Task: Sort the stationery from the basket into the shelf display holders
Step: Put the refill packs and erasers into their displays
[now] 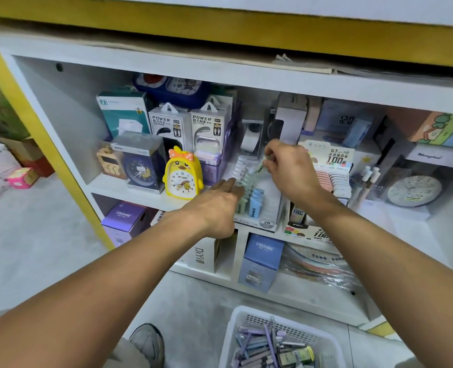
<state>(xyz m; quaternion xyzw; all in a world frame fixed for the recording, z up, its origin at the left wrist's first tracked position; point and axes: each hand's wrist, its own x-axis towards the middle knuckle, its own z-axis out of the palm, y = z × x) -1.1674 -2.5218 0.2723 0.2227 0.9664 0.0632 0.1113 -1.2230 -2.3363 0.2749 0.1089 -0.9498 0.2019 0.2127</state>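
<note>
A white stepped display holder (269,208) marked 2B stands on the middle shelf, with rows of small green, blue and white lead packs in it. My right hand (290,168) pinches a small green lead pack (259,167) just above the holder's upper rows. My left hand (220,205) reaches in with straight fingers that touch the green packs on the holder's left side. A white plastic basket (236,330) on the floor at the bottom holds several purple and grey pens and small packs.
A yellow duck alarm clock (182,176) stands just left of the holder. A second display box of 0.7 HB leads (331,168) sits to its right. Power bank boxes (190,126) and other clocks fill the shelf. My shoe (148,343) is beside the basket.
</note>
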